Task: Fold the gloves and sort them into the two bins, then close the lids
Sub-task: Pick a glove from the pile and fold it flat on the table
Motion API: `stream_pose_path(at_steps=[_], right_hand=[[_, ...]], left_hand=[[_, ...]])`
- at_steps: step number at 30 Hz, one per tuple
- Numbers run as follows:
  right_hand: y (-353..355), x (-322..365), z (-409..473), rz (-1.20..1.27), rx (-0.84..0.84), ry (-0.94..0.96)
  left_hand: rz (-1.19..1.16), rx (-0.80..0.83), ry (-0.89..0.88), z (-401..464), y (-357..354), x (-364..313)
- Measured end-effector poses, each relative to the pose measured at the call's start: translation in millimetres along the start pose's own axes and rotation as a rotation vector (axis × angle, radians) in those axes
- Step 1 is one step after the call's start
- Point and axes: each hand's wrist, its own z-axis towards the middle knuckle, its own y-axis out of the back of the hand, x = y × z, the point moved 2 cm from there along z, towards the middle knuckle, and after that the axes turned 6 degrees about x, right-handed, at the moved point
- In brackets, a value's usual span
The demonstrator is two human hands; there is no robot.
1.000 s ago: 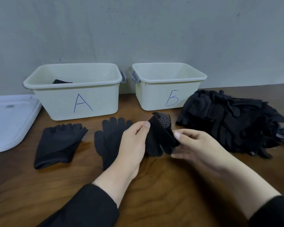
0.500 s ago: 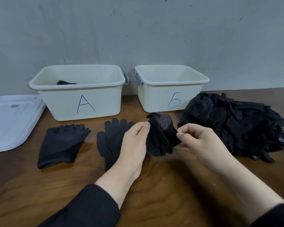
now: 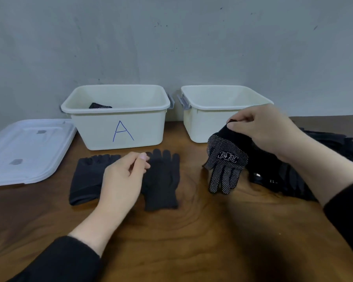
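Note:
My right hand [image 3: 267, 129] pinches the cuff of a black dotted glove [image 3: 224, 161], which hangs unfolded with its fingers down, just in front of bin B [image 3: 200, 123]. My left hand [image 3: 124, 176] hovers loosely curled and holds nothing, above the gap between a fingerless glove [image 3: 88, 178] and a plain black glove [image 3: 163, 180] lying flat on the table. Bin A [image 3: 118, 127] stands at the back left with one dark dotted glove [image 3: 99, 105] inside. Both bins are open.
A white lid [image 3: 27, 151] lies flat left of bin A. A heap of black gloves [image 3: 314, 165] covers the table at the right, partly behind my right arm. The wall runs close behind the bins.
My left hand has let go of the dotted glove and moved left. My right hand lifted the glove up and to the right, so it now hangs unfolded.

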Motion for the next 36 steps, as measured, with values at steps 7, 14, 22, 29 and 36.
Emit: stream_pose_path(at_steps=[7, 14, 22, 29, 36], right_hand=[[-16.7, 45.6, 30.4, -0.045, -0.004, 0.124], [-48.4, 94.2, 39.3, -0.095, -0.250, 0.522], [-180.6, 25.8, -87.8, -0.310, 0.339, 0.580], [-158.2, 0.6, -80.6, -0.054, 0.171, 0.272], [-166.3, -6.9, -79.8, -0.114, 0.280, 0.239]], left_hand=[[0.011, -0.066, 0.036, -3.6, 24.9, 15.9], [-0.039, -0.131, 0.056, -1.8, 32.8, 15.9], [-0.043, -0.152, 0.021, 0.7, 32.1, 19.2], [0.015, -0.067, -0.023, 0.1, 26.6, 15.7], [0.452, 0.396, -0.158, -3.8, 0.1, 11.1]])
